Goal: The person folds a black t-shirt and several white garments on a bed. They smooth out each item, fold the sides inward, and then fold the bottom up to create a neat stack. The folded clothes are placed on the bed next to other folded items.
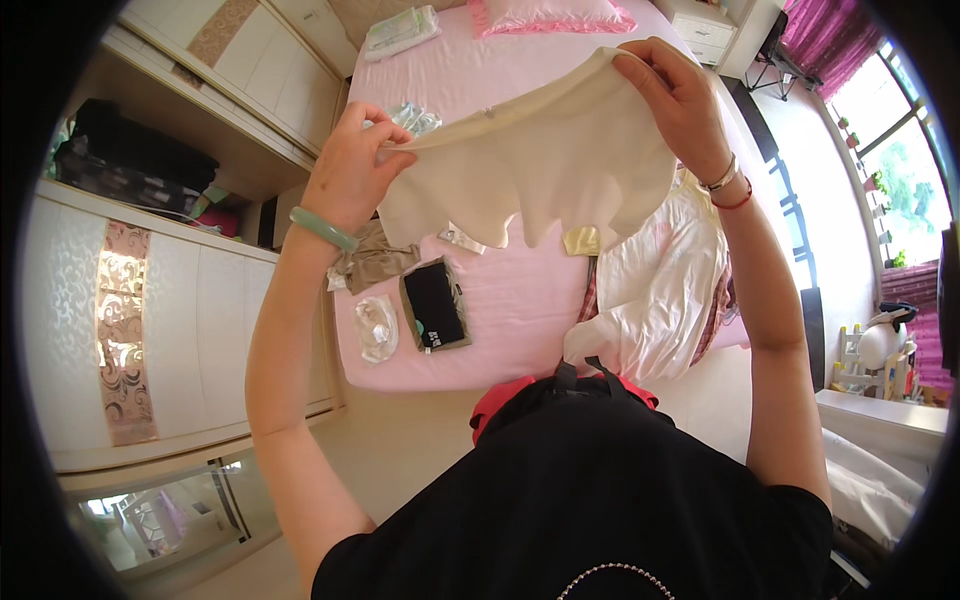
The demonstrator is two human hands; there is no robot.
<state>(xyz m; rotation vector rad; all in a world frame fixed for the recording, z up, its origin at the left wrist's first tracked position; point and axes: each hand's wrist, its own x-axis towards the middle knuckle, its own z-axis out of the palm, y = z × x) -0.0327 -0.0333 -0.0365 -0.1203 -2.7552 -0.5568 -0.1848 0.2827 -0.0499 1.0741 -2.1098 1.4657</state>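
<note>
Holding up a cream-coloured, soft fabric garment (540, 160) by its upper edge, the person is standing at the near end of a bed covered with a pink sheet (520, 310), and the cloth is hanging in the air above the middle of that bed, apart from it. Nearest on the sheet, a flat black pouch with a pale border (435, 305) and a clear plastic packet (377, 328) are lying to the left, with a heap of white bedding (660, 290) spilling off the right side. Above them the left hand (350, 170) is pinching the garment's left corner, fingers curled tightly on the hem, while the right hand (680, 100) is gripping the right corner a little farther away, thumb and fingers closed over the edge. Only the edge is being held, so either pinch looks liable to slip, letting that side drop onto the items below. The hem is looking taut between the hands, so pulling them further apart could strain the thin cloth. At the far end a pink frilled pillow (550, 15) is resting.
</note>
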